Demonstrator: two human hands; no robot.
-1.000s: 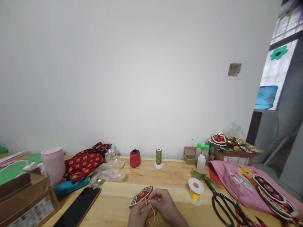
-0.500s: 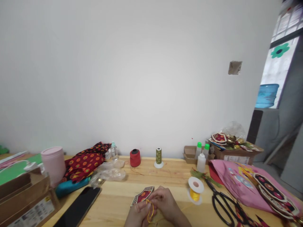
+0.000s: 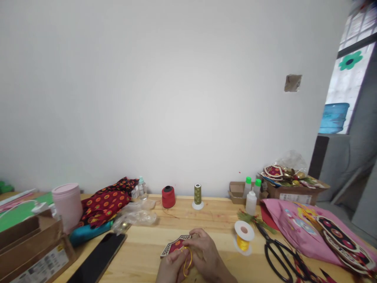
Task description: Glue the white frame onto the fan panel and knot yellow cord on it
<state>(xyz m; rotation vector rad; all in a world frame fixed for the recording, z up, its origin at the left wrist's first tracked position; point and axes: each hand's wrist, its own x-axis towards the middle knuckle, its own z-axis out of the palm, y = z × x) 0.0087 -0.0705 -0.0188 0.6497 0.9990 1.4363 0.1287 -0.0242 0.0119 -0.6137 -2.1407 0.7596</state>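
At the near edge of a wooden table (image 3: 212, 220), the left hand (image 3: 171, 269) and right hand (image 3: 206, 255) pinch a loop of yellow cord (image 3: 188, 261) against a red patterned ornament (image 3: 175, 246), seemingly steadying it just above the tabletop; a yellow cord spool (image 3: 244, 237) stands just right, scissors (image 3: 279, 255) beyond.

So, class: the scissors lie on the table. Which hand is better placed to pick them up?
Probably the right hand: the scissors lie on its side, past the yellow spool. The left hand pinches the yellow cord by the patterned piece.
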